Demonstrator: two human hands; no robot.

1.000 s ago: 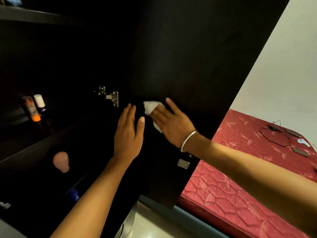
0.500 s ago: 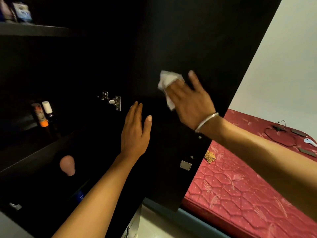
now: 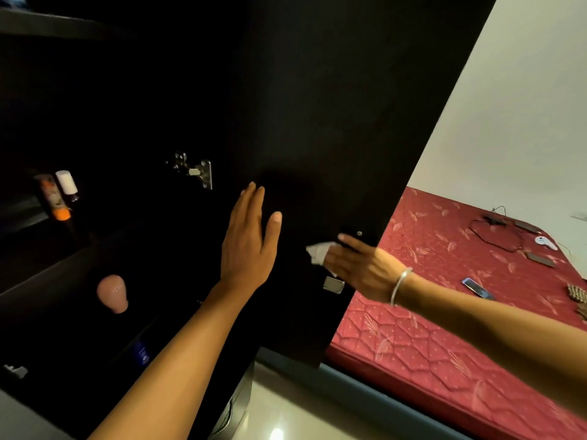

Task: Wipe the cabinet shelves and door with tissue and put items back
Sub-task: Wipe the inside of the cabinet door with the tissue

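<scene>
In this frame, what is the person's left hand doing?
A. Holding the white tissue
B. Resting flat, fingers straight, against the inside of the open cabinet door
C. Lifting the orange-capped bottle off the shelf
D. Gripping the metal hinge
B: the left hand lies flat with straight fingers on the dark cabinet door, while the right hand holds the tissue against the door.
</scene>
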